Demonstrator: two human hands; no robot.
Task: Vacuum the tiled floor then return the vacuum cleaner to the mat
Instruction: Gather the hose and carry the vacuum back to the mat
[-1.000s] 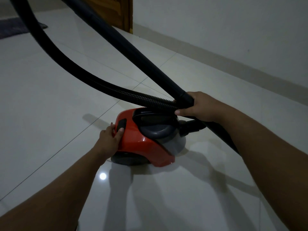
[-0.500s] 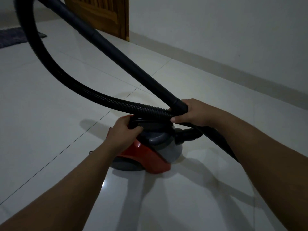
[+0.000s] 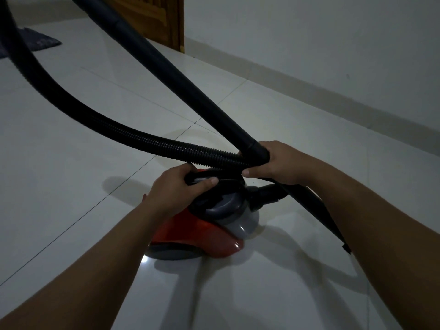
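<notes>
While the red vacuum cleaner [image 3: 202, 231] sits on the glossy white tiled floor [image 3: 71, 186], both hands are on it or its attachments. Left hand [image 3: 176, 189]: fingers curled over the dark carry handle [image 3: 202, 181] on top of the canister, thumb lying along the handle's upper face; grip is closed around the handle. Right hand [image 3: 277, 164]: clenched around the black rigid tube [image 3: 181, 82] at its collar, just where the ribbed hose [image 3: 133, 136] crosses beneath it; the thumb tip shows below the hose (whether the hose itself is also caught in this grasp cannot be told). Tube runs diagonally up and left, out of the top of the view. Hose arcs from the far left edge down toward the canister, passing just above the handle. Grey front section of the canister faces right, with the hose socket beside it. Mat [image 3: 40, 41], dark and textured, lies at the upper left, well apart from the cleaner. Wooden door [image 3: 157, 17] stands at the top centre beside the pale wall [image 3: 321, 39]. Lighting dim; a small bright reflection on the tile near the canister base.
</notes>
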